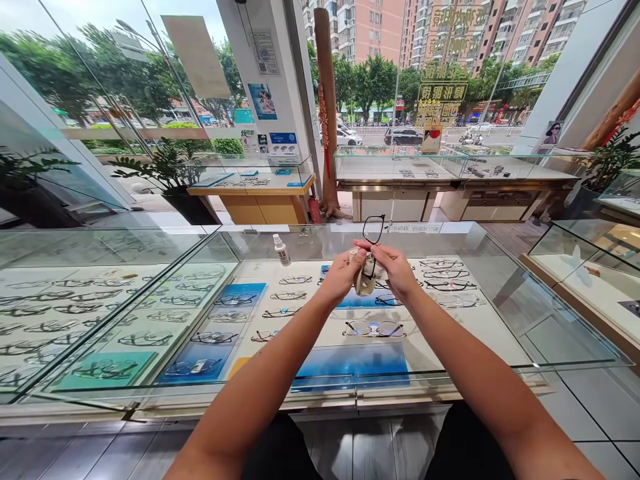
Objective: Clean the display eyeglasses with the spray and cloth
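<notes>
Above the glass display case, both my hands hold a pair of dark-framed eyeglasses (373,241) on end, one lens up and the other lower down between my fingers. My left hand (345,270) is closed on a pale cloth (365,285) that wraps part of the lower lens and hangs below it. The fingers of my right hand (393,267) pinch the frame near its middle. Part of the frame is hidden by the cloth and my fingers. To the left, a small white spray bottle (281,251) stands upright on the glass top.
Rows of eyeglasses (374,329) lie inside the glass display case (440,373) beneath my arms. More glass cases stand at the left and right. Across the floor are a wooden counter (265,205), a potted plant (173,173), a tree trunk post (327,120) and large windows.
</notes>
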{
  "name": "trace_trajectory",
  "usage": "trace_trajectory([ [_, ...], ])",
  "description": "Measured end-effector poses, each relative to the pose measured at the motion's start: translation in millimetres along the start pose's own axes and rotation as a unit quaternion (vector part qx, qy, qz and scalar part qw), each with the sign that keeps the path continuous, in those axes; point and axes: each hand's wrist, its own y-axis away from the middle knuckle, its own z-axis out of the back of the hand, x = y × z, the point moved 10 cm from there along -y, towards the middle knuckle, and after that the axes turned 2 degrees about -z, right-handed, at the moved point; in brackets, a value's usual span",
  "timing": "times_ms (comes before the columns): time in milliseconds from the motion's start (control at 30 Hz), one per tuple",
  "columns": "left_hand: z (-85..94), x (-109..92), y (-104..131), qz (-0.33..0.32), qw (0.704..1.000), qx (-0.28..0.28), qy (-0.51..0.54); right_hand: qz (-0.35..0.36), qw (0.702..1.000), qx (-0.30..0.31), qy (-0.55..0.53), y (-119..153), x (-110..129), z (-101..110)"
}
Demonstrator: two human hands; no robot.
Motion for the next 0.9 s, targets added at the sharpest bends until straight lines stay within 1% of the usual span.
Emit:
trace_trajectory([
  [167,-9.5,7.8,5.9,0.076,0.992,0.079,0.070,-0.050,0.998,-0.005,-0.026,1.1,-4.7,4.5],
  [267,-14.5,7.7,9.5,0.087,0.988,0.101,0.080,-0.058,0.997,-0.013,-0.044,0.2,-5.1,7.0],
  [467,-16.1,15.3,11.5,0.102,0.988,0.081,0.078,-0.058,0.995,-0.028,-0.074,-3.7,-10.1,11.7],
  [633,-16.9,15.9,13.1,0.110,0.986,0.099,0.079,-0.066,0.994,-0.014,-0.088,-4.8,-11.6,12.9],
  [767,-17.1,11.1,12.2,0.090,0.989,0.113,0.044,-0.071,0.994,-0.007,-0.085,-5.1,-11.9,14.0],
  [900,-14.9,7.7,9.4,0.069,0.994,0.085,0.014,-0.061,0.997,-0.004,-0.055,-4.9,-11.5,12.8],
])
